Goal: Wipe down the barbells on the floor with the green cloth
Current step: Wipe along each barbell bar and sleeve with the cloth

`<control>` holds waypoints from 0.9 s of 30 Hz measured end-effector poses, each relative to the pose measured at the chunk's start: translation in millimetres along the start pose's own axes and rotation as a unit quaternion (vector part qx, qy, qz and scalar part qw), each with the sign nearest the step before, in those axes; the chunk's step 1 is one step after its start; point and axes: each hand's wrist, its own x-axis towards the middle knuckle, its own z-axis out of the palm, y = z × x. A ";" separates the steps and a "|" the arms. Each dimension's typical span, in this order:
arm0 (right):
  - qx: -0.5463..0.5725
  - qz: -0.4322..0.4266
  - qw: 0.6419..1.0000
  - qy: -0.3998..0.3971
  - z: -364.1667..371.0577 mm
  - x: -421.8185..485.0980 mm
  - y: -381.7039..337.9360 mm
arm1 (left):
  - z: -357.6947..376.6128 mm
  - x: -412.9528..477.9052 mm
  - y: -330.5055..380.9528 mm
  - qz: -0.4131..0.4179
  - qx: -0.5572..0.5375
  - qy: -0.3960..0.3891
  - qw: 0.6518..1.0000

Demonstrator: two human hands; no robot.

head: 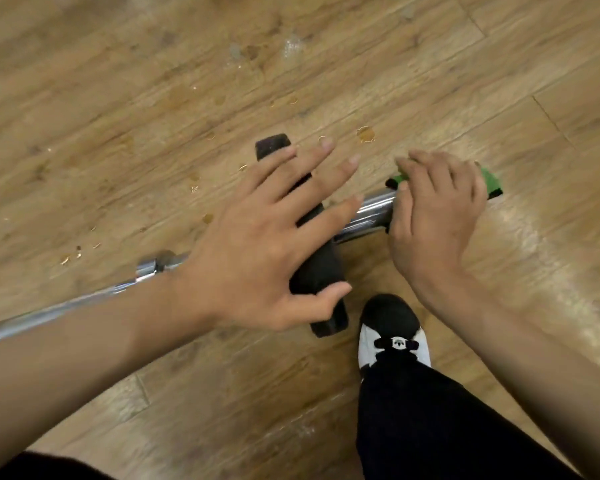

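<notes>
Far left, the long chrome steel barbell [66, 308] lies on the scuffed brown wood-plank floor [153, 98], its shaft running up and to the right. Over it comes the left hand [257, 251], released, fingers straight and fanned wide above the thin black weight plate [317, 268] that stands on edge on the bar, thumb lying against the plate's near side; whether the palm actually rests on it, I cannot tell. Past the plate, the shiny chrome sleeve [371, 213] pokes out, and right at its end the right hand [433, 220] is clamped down, fingers curled over the folded green cloth [489, 181], which wraps the sleeve tip and peeks out on both sides of the hand. Below the sleeve, a black-and-white laced shoe [390, 327] is planted close beside the plate, a black trouser leg [430, 427] above it.
</notes>
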 end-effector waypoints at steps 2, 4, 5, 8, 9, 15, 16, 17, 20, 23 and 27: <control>0.040 -0.106 0.993 -0.036 8.3 -15.7 -31.2 | 5.8 -5.4 10.0 0.000 0.019 0.029 0.999; 0.061 -0.232 0.968 -0.069 9.3 -22.3 -29.8 | 6.0 -1.6 3.7 0.016 0.018 0.042 0.999; 0.042 -0.276 0.958 -0.074 7.2 -16.7 -16.5 | 5.6 1.3 -0.8 0.022 0.016 0.041 0.999; -0.011 -0.242 0.968 -0.058 3.1 1.3 26.6 | 4.7 6.5 -14.6 0.016 0.004 0.031 0.999; -0.009 -0.190 0.981 -0.043 1.5 8.4 37.6 | 4.0 8.4 -19.3 0.007 -0.002 0.027 1.000; 0.000 0.013 1.000 0.012 15.9 28.0 -22.8 | -9.4 31.3 -44.4 -0.076 0.025 -0.007 0.997; 0.014 -0.031 0.999 -0.008 21.0 23.4 -40.1 | -14.5 32.8 -47.3 -0.091 0.048 -0.015 0.995; 0.025 -0.091 0.995 -0.034 24.3 18.9 -51.1 | -19.5 32.8 -49.0 -0.103 0.072 -0.020 0.992; 0.014 -0.227 0.971 -0.074 25.4 31.9 -26.7 | -21.4 21.7 -32.2 -0.082 0.095 -0.028 0.992; -0.005 -0.187 0.982 -0.020 26.4 46.6 31.5 | -4.6 9.7 -10.5 -0.083 0.061 -0.016 0.995; 0.019 -0.005 0.998 0.066 33.6 53.5 36.6 | -1.0 18.4 -24.6 -0.099 0.054 0.012 0.994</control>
